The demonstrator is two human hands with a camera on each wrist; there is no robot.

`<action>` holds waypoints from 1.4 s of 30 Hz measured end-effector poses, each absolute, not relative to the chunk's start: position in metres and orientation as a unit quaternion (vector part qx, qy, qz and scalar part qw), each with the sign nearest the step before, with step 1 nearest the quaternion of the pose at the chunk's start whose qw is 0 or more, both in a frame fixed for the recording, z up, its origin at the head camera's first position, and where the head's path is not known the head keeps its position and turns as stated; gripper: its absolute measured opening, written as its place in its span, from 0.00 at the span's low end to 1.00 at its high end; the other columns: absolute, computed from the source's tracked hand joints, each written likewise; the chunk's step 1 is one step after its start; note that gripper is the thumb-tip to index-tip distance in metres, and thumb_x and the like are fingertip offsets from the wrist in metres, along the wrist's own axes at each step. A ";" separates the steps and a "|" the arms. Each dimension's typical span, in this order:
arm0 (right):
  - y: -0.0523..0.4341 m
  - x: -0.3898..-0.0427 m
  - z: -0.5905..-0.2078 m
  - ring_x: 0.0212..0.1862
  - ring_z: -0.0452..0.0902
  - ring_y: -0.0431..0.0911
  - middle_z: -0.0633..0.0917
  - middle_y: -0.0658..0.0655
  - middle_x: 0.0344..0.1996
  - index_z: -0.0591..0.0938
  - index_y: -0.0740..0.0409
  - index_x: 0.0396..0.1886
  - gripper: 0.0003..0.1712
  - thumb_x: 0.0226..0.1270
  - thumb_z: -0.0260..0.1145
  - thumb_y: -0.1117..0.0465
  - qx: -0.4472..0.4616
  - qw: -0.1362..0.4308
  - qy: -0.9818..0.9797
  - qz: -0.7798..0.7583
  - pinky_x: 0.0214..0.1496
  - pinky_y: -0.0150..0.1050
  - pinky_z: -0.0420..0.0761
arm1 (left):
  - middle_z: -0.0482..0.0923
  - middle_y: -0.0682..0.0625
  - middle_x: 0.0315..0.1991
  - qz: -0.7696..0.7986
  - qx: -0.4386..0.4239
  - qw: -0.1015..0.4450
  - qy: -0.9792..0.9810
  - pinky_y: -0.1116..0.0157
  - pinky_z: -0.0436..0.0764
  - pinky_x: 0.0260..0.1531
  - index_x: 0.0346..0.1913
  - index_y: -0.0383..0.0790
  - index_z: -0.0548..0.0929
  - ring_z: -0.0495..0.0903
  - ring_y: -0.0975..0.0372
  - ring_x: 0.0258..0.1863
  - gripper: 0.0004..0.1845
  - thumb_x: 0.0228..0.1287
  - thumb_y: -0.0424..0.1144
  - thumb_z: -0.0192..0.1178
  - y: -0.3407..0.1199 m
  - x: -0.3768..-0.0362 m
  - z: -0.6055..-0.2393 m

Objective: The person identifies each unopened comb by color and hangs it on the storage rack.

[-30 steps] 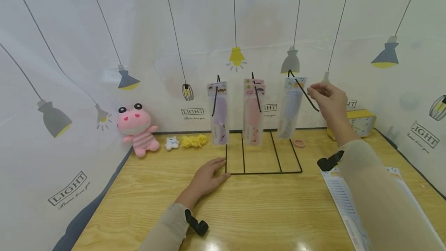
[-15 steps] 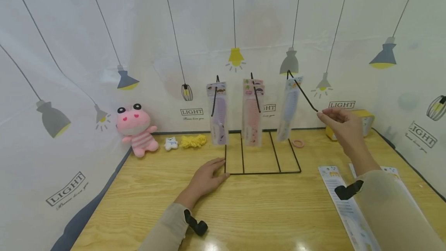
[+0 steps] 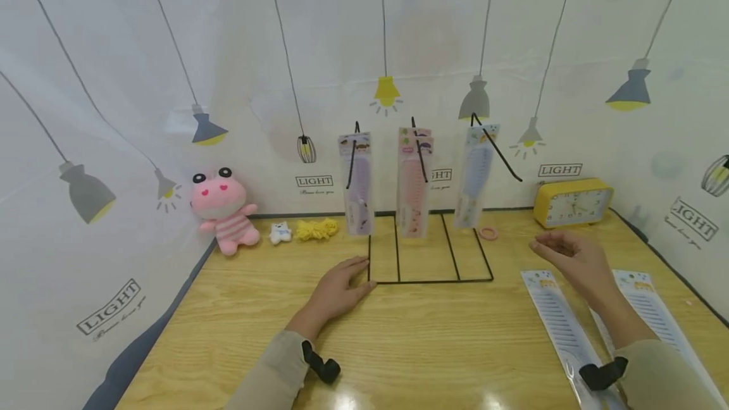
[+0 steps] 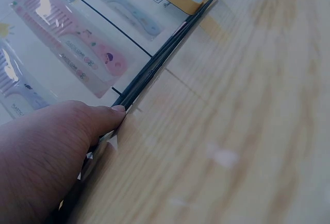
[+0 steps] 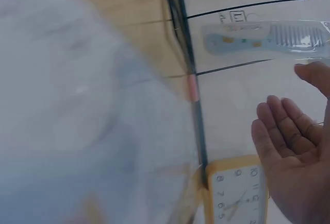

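My left hand rests on the table at the front left corner of a black wire rack; its thumb lies against the wire in the left wrist view. From the rack's hooks hang packaged combs: purple on the left, pink in the middle, a blue comb on the right. Holding nothing, my right hand hovers with loosely bent fingers over the right of the table. Near it lie two blue comb packets, the second packet partly behind my forearm.
A yellow alarm clock stands at the back right, with a pink ring beside the rack. Along the back left sit a pink plush toy, a small white bear and yellow yarn. A printed curtain encloses the table.
My right hand has come away from the right hook, moving down and toward the comb packets. The blue comb swung on its hook and hangs there now. My left hand stays put.
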State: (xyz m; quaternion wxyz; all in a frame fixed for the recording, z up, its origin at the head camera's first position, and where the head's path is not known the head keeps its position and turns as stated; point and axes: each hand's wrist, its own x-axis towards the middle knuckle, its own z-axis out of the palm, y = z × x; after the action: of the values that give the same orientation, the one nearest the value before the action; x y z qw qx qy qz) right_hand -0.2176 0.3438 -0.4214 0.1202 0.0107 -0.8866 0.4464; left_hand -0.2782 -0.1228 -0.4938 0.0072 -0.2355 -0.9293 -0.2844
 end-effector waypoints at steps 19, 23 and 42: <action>0.364 -0.208 -0.484 0.58 0.77 0.66 0.82 0.66 0.57 0.76 0.62 0.62 0.21 0.73 0.65 0.60 0.069 0.131 -0.930 0.337 0.56 0.47 0.80 | 0.63 0.54 0.75 -0.288 -0.233 0.003 -0.929 0.49 0.61 0.73 0.75 0.48 0.69 0.60 0.54 0.75 0.35 0.72 0.60 0.56 -0.123 -0.276 -0.494; 0.366 -0.208 -0.482 0.60 0.72 0.72 0.78 0.73 0.59 0.73 0.69 0.64 0.28 0.74 0.65 0.55 0.061 0.121 -0.935 0.329 0.57 0.65 0.74 | 0.64 0.54 0.75 -0.285 -0.236 0.007 -0.929 0.49 0.61 0.73 0.75 0.48 0.69 0.60 0.55 0.75 0.35 0.72 0.61 0.56 -0.122 -0.276 -0.493; 0.368 -0.213 -0.483 0.52 0.72 0.67 0.74 0.75 0.52 0.73 0.73 0.61 0.38 0.71 0.65 0.42 0.015 0.090 -0.956 0.280 0.50 0.64 0.74 | 0.63 0.54 0.75 -0.286 -0.233 0.003 -0.929 0.50 0.61 0.73 0.75 0.48 0.69 0.60 0.54 0.75 0.35 0.72 0.60 0.56 -0.122 -0.277 -0.491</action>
State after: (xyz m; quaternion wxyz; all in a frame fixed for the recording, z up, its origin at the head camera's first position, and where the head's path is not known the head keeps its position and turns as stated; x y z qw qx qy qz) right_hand -0.2135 0.3675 -0.4832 0.0902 0.0153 -0.9555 0.2804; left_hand -0.2775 -0.1223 -0.4909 0.0032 -0.2329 -0.9294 -0.2865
